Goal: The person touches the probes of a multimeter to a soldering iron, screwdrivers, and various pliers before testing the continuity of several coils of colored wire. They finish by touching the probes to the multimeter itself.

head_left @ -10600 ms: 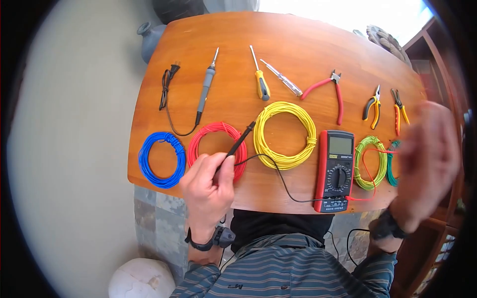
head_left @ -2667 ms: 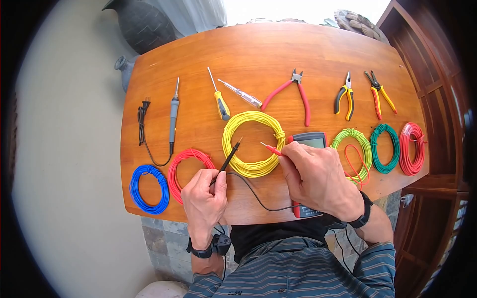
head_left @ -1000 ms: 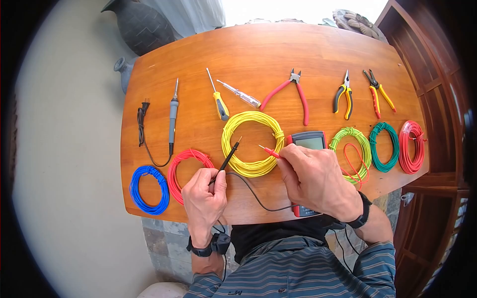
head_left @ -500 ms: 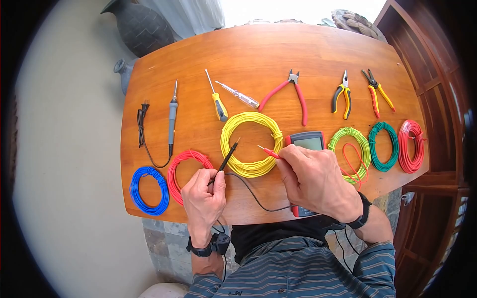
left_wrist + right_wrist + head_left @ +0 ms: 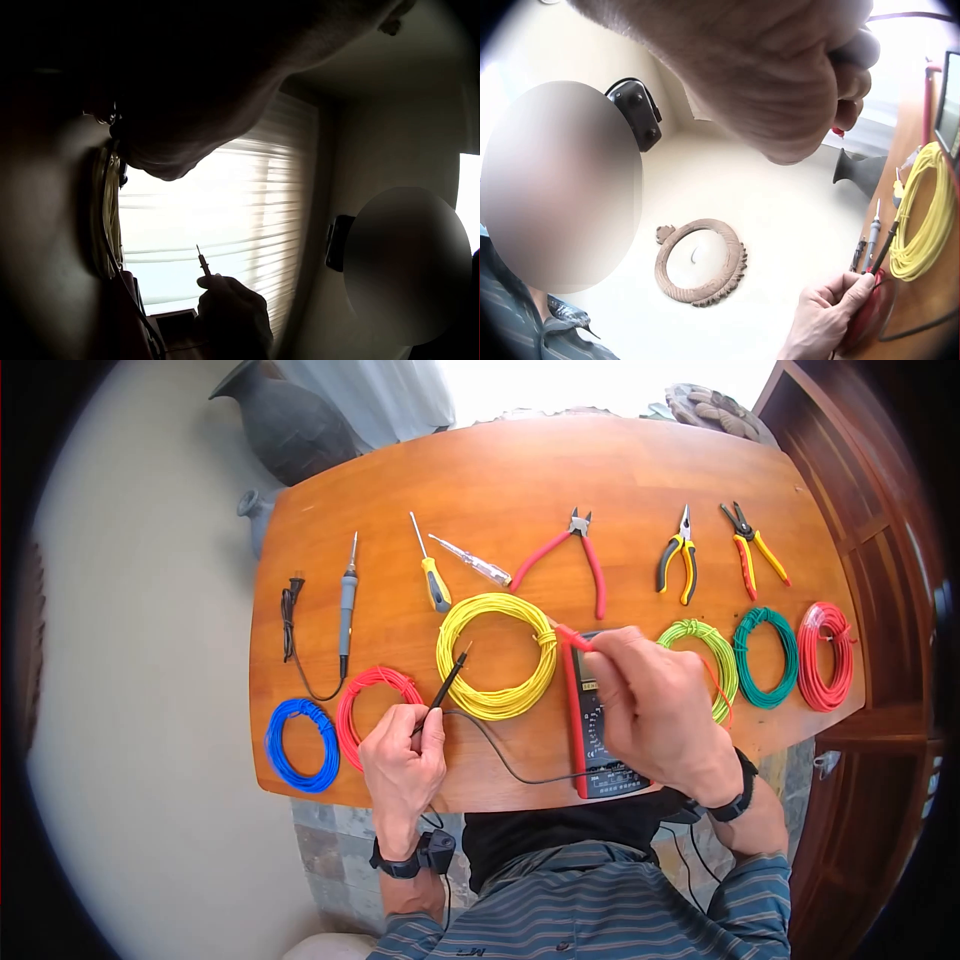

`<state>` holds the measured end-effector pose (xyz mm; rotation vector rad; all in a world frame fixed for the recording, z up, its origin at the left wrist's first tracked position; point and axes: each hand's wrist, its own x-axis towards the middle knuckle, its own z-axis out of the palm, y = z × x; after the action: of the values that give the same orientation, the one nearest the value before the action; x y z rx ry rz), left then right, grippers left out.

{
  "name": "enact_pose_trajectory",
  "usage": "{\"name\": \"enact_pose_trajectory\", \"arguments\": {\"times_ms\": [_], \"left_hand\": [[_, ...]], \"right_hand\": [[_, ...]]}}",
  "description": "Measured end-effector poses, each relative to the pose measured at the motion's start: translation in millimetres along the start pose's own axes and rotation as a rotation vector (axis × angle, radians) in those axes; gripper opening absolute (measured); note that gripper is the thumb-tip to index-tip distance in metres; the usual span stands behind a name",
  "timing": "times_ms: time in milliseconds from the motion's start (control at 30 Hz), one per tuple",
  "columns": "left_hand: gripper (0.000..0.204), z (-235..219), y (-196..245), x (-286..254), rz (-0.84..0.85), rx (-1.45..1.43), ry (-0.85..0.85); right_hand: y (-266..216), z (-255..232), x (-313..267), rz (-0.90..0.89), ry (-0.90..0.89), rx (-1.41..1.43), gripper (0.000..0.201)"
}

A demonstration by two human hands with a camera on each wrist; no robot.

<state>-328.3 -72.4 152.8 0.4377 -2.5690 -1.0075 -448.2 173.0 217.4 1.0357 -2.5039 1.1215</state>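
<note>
My left hand (image 5: 402, 758) pinches a black test probe (image 5: 453, 678), its metal tip pointing up over the lower left of the yellow wire coil (image 5: 447, 660). My right hand (image 5: 660, 705) grips the red test probe (image 5: 573, 638) by its handle, near that coil's right edge. In the left wrist view the red probe (image 5: 203, 264) shows dark, its tip upward. Beneath my right hand lies the multimeter (image 5: 612, 785), partly covered, with its screen mostly hidden. A black lead (image 5: 492, 738) runs from the black probe to the meter.
Blue (image 5: 275, 740) and red (image 5: 380, 675) coils lie left; yellow-green (image 5: 690, 628), green (image 5: 741, 660) and red (image 5: 810, 660) coils right. Behind are a soldering iron (image 5: 347, 610), screwdriver (image 5: 436, 582), tester screwdriver (image 5: 475, 562), red-handled cutters (image 5: 597, 580), needle-nose pliers (image 5: 689, 560) and wire strippers (image 5: 745, 560).
Since half a second ago my right hand has turned and moved slightly right with the red probe, uncovering the meter's dial. Earlier, both probe tips faced each other over the yellow coil.
</note>
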Motion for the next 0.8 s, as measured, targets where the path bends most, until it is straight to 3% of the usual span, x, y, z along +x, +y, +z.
{"name": "enact_pose_trajectory", "arguments": {"times_ms": [133, 233, 467, 667, 800], "left_hand": [[0.009, -12.7, 0.9, 1.0, 0.017, -0.009, 0.069], [0.009, -30.6, 3.4, 8.8, 0.074, 0.049, 0.178], [0.011, -55.2, 3.7, 32.3, 0.134, 0.088, 0.31], [0.009, -38.6, 9.4, 25.6, 0.12, 0.081, 0.15], [0.01, -25.0, 9.2, 25.1, 0.129, 0.118, 0.008]], "right_hand": [[1.9, -22.5, 8.6, 0.04, 0.139, 0.05, 0.004], [2.0, -38.1, 17.5, 0.057, 0.136, 0.043, 0.003], [14.3, -37.9, 34.4, 0.097, 0.248, 0.098, 0.007], [28.8, -31.6, 31.0, 0.178, 0.34, 0.186, 0.006], [34.5, -32.3, 22.1, 0.205, 0.263, 0.143, 0.006]]}}
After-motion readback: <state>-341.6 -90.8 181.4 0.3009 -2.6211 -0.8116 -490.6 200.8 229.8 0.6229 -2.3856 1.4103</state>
